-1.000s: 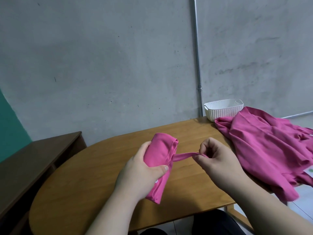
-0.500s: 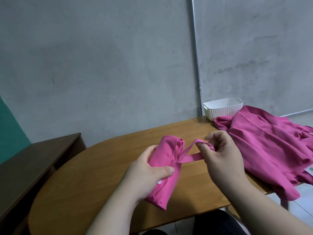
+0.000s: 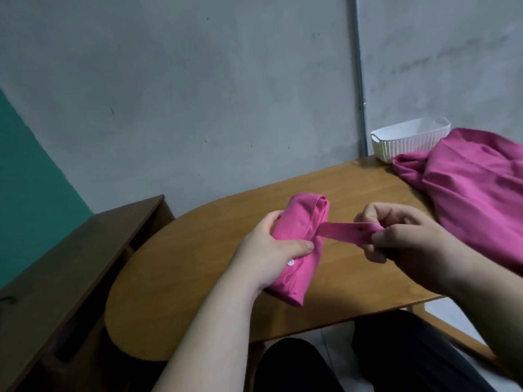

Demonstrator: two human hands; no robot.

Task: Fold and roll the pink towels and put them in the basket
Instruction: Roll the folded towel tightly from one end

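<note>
A rolled pink towel (image 3: 301, 224) is held just above the wooden table (image 3: 198, 264) at the middle of the view. My left hand (image 3: 268, 253) grips the roll from the left, thumb across its front, beside a white snap button (image 3: 291, 263). My right hand (image 3: 407, 239) pinches a narrow pink strap (image 3: 342, 230) that comes off the roll and is pulled taut to the right. The white woven basket (image 3: 407, 142) stands at the table's far right corner against the wall. A heap of loose pink towels (image 3: 475, 193) lies in front of it.
A dark wooden cabinet (image 3: 65, 273) stands lower at the left of the table. The grey wall (image 3: 198, 94) with a vertical pipe (image 3: 358, 80) runs close behind the table. My dark-clothed legs (image 3: 368, 360) are under the table's near edge.
My right hand has drawn the strap out to the right, from a loop near the roll to a taut band. The view has shifted, so the basket sits further right.
</note>
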